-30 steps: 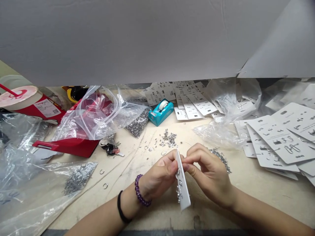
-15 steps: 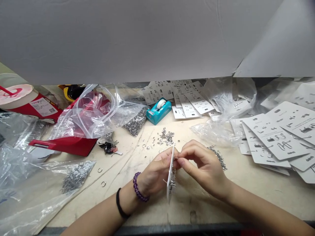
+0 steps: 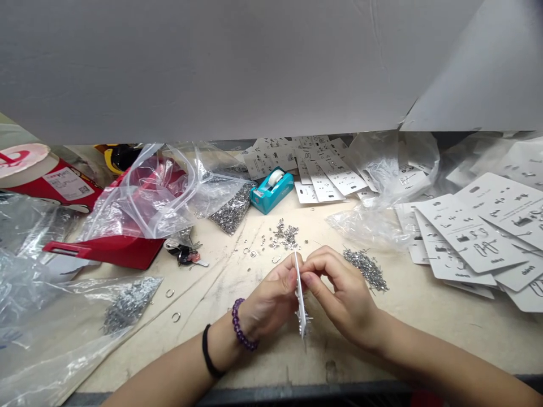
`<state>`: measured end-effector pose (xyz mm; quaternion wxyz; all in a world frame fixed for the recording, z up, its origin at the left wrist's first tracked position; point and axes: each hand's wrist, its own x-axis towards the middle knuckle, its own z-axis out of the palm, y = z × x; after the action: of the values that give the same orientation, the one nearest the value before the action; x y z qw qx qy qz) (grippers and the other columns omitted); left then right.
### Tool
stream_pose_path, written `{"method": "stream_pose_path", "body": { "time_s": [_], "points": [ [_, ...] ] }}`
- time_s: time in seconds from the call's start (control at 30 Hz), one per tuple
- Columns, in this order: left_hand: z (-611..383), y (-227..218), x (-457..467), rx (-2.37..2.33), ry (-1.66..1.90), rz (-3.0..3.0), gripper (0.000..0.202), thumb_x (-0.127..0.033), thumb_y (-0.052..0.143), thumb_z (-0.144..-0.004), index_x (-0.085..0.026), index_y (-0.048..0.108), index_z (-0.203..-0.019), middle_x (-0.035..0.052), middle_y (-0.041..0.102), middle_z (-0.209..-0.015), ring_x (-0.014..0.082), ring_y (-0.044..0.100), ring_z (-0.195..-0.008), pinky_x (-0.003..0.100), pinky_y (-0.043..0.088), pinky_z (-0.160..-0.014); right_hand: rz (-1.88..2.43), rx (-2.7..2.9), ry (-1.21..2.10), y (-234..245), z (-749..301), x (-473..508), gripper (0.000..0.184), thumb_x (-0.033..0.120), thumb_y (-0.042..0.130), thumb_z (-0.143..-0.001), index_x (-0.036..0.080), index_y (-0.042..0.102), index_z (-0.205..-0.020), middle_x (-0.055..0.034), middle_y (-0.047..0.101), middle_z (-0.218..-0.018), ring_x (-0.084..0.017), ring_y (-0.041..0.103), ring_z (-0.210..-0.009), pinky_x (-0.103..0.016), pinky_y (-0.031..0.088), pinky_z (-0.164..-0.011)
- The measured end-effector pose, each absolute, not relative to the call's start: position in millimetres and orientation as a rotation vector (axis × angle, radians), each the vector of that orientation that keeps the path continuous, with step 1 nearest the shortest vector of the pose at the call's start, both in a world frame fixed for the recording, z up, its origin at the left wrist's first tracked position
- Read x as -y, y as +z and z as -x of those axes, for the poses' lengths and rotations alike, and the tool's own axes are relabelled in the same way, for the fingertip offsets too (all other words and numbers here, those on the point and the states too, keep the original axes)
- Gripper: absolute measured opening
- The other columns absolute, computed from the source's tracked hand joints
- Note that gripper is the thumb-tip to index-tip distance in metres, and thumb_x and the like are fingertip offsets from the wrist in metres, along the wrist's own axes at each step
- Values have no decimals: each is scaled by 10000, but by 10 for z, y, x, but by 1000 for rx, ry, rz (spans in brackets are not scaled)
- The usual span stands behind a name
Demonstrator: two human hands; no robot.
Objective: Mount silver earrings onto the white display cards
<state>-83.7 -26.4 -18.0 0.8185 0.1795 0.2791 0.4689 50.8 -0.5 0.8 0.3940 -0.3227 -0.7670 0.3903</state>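
Observation:
A white earring card (image 3: 300, 299) stands nearly edge-on to me in the middle, its lower end leaning slightly right. Small metal pieces stick out from both of its faces. My left hand (image 3: 269, 294), with a purple bead bracelet and a black band at the wrist, grips the card's upper part from the left. On the other side, the thumb and index finger of my right hand (image 3: 345, 297) are pinched together against the card; whatever lies between them is hidden. Just beyond my right hand lies a pile of thin metal earring posts (image 3: 367, 268). Small metal studs (image 3: 286, 234) are heaped behind the card.
Behind stands a teal tape dispenser (image 3: 272, 191). Filled earring cards (image 3: 475, 232) are stacked at right, more cards (image 3: 326, 175) at the back. At left are plastic bags (image 3: 127, 308) of metal pieces, a red dustpan (image 3: 119, 251), keys (image 3: 186, 254) and a red cup (image 3: 59, 181).
The card has turned, its lower end swinging from left to right. My right hand has shifted slightly left and down, showing more of the post pile. Both hands stay at the card.

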Motion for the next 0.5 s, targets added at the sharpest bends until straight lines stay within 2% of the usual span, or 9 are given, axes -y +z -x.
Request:
{"method": "stream_pose_path", "body": {
  "time_s": [0.13, 0.3, 0.5],
  "points": [
    [846, -175, 260, -567, 1020, -399, 278, -280, 660, -666, -153, 413, -658, -22, 356, -604, 83, 335, -565, 197, 281, -543, 844, 1938, 1050, 46, -524, -11, 84, 130, 495, -830, 186, 549, -799, -9, 555, -761, -112, 533, -705, -250, 439, -637],
    [882, -174, 253, -592, 1020, -463, 287, -317, 666, -666, -158, 428, -684, -4, 384, -665, 109, 370, -640, 223, 314, -617, 920, 1826, 1288, 130, -544, -48, 31, 161, 555, -790, 182, 566, -770, -3, 563, -757, -109, 542, -705, -240, 448, -637],
    [900, -177, 249, -605, 1045, -553, 326, -361, 677, -649, -164, 418, -664, 4, 408, -675, 146, 426, -708, 266, 343, -678, 912, 1818, 1361, 196, -553, -57, 59, 158, 548, -785, 173, 556, -729, 3, 560, -741, -99, 531, -690, -232, 432, -645]
  ]
}}
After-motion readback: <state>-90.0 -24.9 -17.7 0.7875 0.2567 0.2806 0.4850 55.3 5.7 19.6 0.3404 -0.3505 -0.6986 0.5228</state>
